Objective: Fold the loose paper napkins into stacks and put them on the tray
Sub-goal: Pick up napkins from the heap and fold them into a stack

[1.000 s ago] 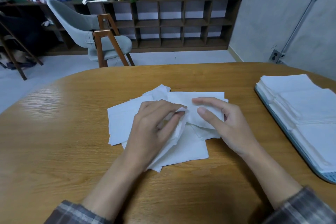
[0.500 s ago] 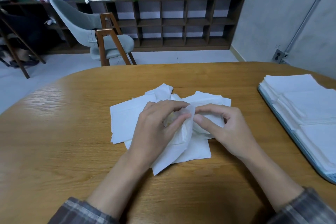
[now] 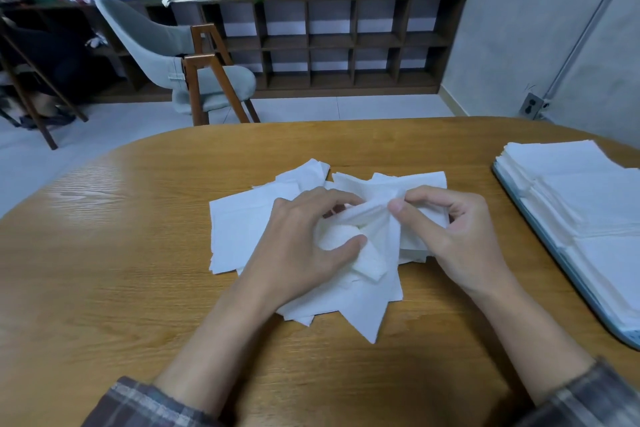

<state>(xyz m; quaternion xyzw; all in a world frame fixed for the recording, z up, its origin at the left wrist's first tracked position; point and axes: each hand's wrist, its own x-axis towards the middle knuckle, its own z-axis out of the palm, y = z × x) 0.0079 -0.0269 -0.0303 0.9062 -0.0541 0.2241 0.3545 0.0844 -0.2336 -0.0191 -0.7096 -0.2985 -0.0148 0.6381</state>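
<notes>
A loose pile of white paper napkins (image 3: 242,229) lies in the middle of the wooden table (image 3: 104,288). My left hand (image 3: 301,246) grips one crumpled napkin (image 3: 367,215) from the pile, thumb and fingers curled round it. My right hand (image 3: 450,229) pinches the same napkin at its right end between thumb and forefinger. At the right edge of the table a grey-blue tray (image 3: 540,239) carries folded white napkin stacks (image 3: 588,198).
Beyond the table's far edge stand a grey chair with wooden legs (image 3: 194,73) and a dark cubby shelf (image 3: 346,42) with potted plants on top. A grey wall with a socket (image 3: 531,106) is at the right.
Both hands have gathered one napkin up off the pile and now hold it bunched between them. The pile under them has shifted and spread towards me.
</notes>
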